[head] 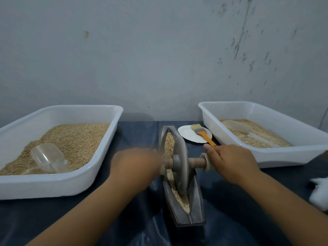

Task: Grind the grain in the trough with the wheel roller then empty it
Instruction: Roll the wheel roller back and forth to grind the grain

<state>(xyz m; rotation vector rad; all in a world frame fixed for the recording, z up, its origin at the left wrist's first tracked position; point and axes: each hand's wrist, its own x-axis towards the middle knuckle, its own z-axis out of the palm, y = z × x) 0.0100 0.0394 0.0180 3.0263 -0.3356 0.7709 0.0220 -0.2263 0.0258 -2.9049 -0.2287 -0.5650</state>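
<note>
A grey boat-shaped trough [197,201] lies lengthwise in the middle of the dark cloth. Whole grain [169,142] fills its far half and crushed pale grain [182,199] lies in the near half. The grey wheel roller [181,164] stands upright in the trough on a wooden axle [196,162]. My left hand [136,163], blurred, covers the axle's left end. My right hand [230,162] rests with fingers extended over the axle's right end knob.
A white tub [104,166] of whole grain with a clear scoop [48,157] stands at the left. At the right, another white tub [266,158] holds a little grain and a scoop. Behind the trough a white plate [188,134] carries an orange-handled brush [204,134]. A wall lies close behind.
</note>
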